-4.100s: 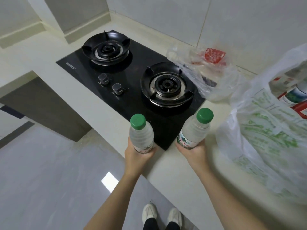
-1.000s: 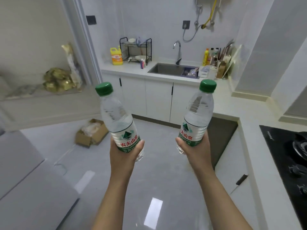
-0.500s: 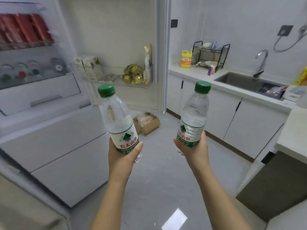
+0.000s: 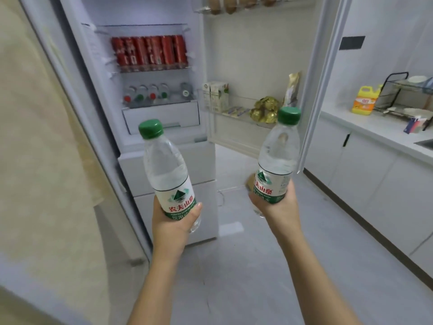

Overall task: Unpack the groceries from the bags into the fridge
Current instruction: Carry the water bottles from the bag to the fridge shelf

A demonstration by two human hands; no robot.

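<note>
My left hand (image 4: 172, 225) grips a clear water bottle with a green cap (image 4: 165, 165) by its lower half. My right hand (image 4: 277, 211) grips a second green-capped water bottle (image 4: 278, 151) the same way. Both bottles are upright, held out in front of the open fridge (image 4: 161, 118). Inside it, a row of red cans (image 4: 150, 52) fills one shelf, and several bottles lying with their caps outward (image 4: 152, 96) fill the shelf below. The fridge door (image 4: 255, 66) stands open on the right, with cartons (image 4: 216, 96) and gold-wrapped items (image 4: 264, 109) in its rack.
A beige wall (image 4: 39, 137) stands close on the left. A white counter (image 4: 375, 127) with cabinets runs along the right, carrying a yellow detergent jug (image 4: 364, 99) and a black dish rack (image 4: 407, 90). Grey tile floor (image 4: 234, 266) lies below my arms.
The view has swung left from the stove and sink round to the open fridge, which is now closer and straight ahead. Both hands still hold their bottles upright.
</note>
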